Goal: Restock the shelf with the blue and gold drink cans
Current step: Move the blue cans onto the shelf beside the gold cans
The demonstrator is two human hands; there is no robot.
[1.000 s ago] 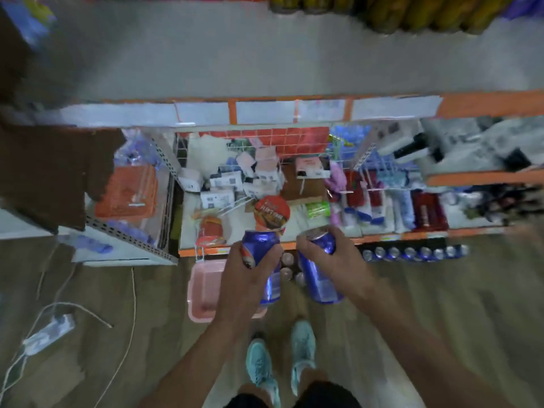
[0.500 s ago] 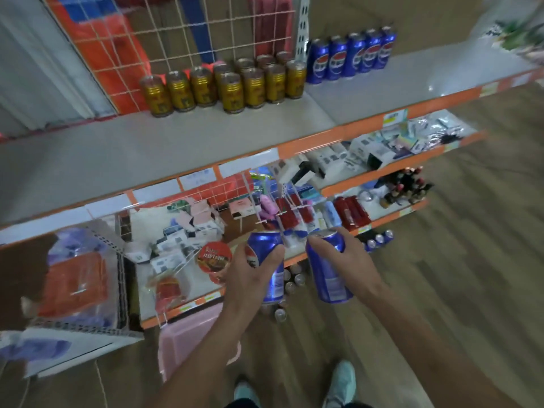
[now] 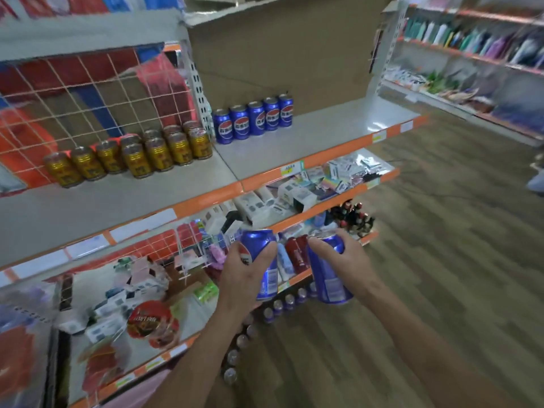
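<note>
Two near-upright blue cans point(image 3: 258, 240) lean tops toward the shelf point(image 3: 309, 134), left hand point(image 3: 244, 272) gripping one, right hand point(image 3: 344, 260) the other.

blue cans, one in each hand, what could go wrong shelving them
The left hand and right hand each grip a blue can, so neither can steady anything. Setting one down by the shelf row could knock a can over. The gold cans stand close beside it, so a sweeping arm might topple them.
</note>
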